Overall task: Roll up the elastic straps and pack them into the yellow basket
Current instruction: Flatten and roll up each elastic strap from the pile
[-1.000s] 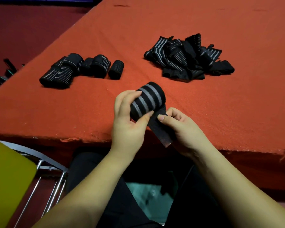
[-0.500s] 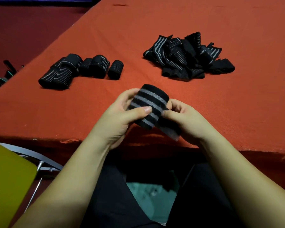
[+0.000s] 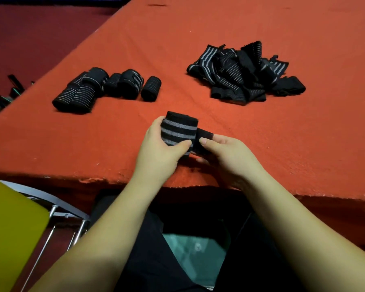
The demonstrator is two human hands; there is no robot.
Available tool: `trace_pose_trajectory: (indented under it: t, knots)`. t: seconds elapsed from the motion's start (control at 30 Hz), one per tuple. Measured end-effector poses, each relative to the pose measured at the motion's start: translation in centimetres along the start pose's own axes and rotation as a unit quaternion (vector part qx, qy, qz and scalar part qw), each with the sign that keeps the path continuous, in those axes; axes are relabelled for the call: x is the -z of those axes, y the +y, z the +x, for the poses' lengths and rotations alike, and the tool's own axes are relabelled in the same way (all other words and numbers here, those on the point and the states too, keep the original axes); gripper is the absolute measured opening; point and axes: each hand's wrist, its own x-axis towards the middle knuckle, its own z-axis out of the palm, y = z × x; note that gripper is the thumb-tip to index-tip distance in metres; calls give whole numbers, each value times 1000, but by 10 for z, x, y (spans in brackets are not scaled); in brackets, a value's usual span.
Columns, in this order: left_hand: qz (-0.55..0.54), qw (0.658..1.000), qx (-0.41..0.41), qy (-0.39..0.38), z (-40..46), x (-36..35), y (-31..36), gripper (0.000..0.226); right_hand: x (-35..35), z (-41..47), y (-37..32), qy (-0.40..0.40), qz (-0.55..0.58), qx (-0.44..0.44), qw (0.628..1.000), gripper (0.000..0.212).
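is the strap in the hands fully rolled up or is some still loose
Not fully. The strap is mostly a tight roll in the left hand; the right hand pinches a short loose tail.

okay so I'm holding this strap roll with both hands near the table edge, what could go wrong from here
1. The roll may spring loose: its dark tail end is only pinched by the right hand, apparently not yet pressed down, while the left hand grips the body.
2. It is held close to the near edge of the red table; a slip could likely drop it to the floor, missing the yellow basket at the left.
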Motion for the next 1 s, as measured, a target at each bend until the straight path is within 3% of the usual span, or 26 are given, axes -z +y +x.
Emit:
trace_pose_trajectory:
  t: [0.13, 0.2, 0.3, 0.43, 0.57, 0.67, 0.8, 0.93, 1.0]
  knots:
    - [99, 989, -73, 80, -8, -18, 4, 71, -13, 2, 0, 33, -74, 38, 996, 26]
    - [153, 981, -90, 83, -10, -20, 2, 76, -19, 4, -2, 15, -12, 10, 1000, 26]
    - [205, 970, -123, 30, -5, -14, 0, 80, -23, 7, -4, 4, 121, -55, 991, 31]
    - [172, 972, -151, -48, -1, -1, 0, 79, -19, 15, -9, -35, 139, -39, 989, 23]
    - [111, 981, -154, -33, 2, 8, -9, 69, -27, 22, -11, -44, 146, -39, 988, 40]
    - [105, 983, -145, -34, 7, 13, -18, 71, -31, 36, -9, -55, 135, -59, 987, 36]
    - [120, 985, -123, 4, 16, 20, -32, 71, -47, 53, -11, -61, 101, -65, 991, 41]
    - [112, 989, -72, 57, 36, 33, -46, 71, -73, 82, -11, -17, 21, -68, 997, 51]
    - [109, 989, -59, 83, 48, 43, -49, 71, -87, 98, -12, -7, 0, -64, 998, 44]
